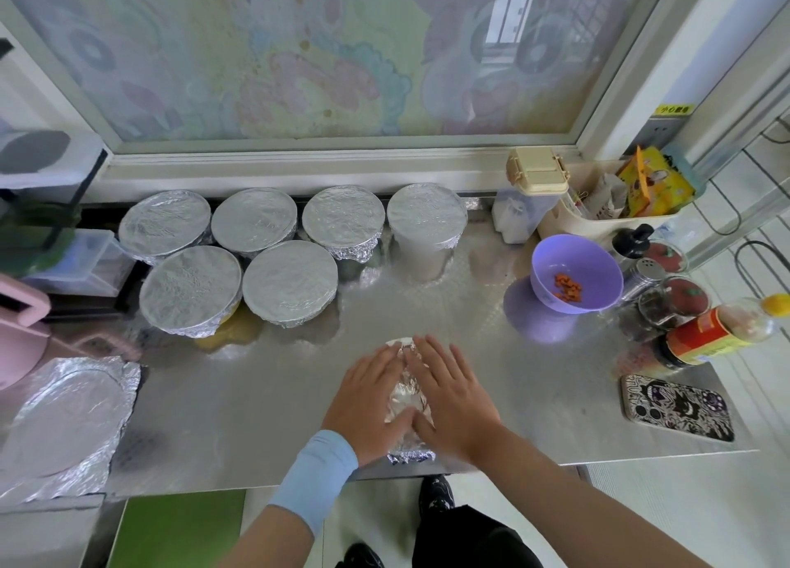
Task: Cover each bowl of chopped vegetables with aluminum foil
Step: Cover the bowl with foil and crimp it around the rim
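Now your left hand and right hand press flat, fingers straight, on 1 foil-wrapped bowl at the counter front edge; purple bowl holds orange bits.

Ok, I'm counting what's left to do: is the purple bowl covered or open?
Open. The purple bowl has nothing laid over its rim, and the orange chopped pieces show plainly inside.

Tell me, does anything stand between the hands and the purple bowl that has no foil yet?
Nothing visible does. The left hand and right hand press foil down near the edge; the purple bowl sits farther back, to the right. The phone and sauce bottle lie right of that path.
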Demonstrator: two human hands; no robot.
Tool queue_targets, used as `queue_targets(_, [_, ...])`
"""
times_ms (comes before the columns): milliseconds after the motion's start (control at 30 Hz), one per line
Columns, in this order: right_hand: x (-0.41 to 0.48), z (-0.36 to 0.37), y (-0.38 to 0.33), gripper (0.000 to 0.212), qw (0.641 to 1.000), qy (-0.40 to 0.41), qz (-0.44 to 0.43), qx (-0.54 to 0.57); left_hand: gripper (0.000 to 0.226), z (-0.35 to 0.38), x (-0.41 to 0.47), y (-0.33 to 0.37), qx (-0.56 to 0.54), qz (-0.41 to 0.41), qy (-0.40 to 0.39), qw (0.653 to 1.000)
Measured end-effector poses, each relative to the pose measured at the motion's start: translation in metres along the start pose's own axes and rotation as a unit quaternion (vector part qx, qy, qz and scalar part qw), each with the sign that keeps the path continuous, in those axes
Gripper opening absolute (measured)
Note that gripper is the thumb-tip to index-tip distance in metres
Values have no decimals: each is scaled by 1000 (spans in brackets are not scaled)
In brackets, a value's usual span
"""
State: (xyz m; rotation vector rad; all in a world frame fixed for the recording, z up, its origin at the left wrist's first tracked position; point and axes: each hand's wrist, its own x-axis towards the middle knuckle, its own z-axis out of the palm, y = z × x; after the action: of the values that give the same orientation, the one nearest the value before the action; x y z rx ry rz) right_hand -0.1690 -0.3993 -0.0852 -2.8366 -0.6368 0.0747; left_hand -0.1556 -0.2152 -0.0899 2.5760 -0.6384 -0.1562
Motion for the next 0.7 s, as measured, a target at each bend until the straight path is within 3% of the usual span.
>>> queue_targets(133, [-25,8,5,93,997,-50,-54,-16,113,-1,-17,-4,104,33,-101,989])
queue_targets(267, [-24,11,14,100,991,-78,-93,-61,132,0,-15,-8,127,36,-123,984])
queue_targets(433, [-10,8,28,99,981,-116,-126,-88,135,10,-14,-5,144,-12,-116,983])
queue_targets(567, [0,-7,44,102,983,-127,-95,-98,132,15,-12,10,116,-94,-85,985])
queue_targets(633, [2,-15,47,106,983,-126,-87,-98,122,15,-13,18,103,-100,-66,987])
queue_targets(700, [3,-17,47,107,985,-124,-86,-86,98,11,-11,19,76,-97,-23,992])
